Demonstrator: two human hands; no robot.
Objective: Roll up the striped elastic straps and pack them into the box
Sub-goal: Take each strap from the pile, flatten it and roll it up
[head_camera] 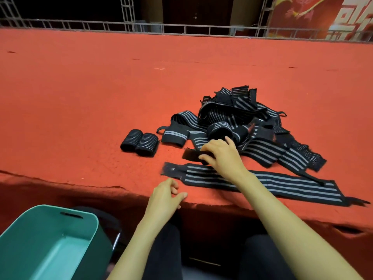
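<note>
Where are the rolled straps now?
Head view: the two rolled straps lie side by side on the red carpet, just left of the loose strap pile, not in the teal box at lower left.

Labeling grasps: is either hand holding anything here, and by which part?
Right hand grips a strap by its plain black end, beside the pile. Left hand holds nothing, its fingers loosely curled.

An event stage: red carpet (101, 87), metal truss (127, 13), banner (323, 15).
</note>
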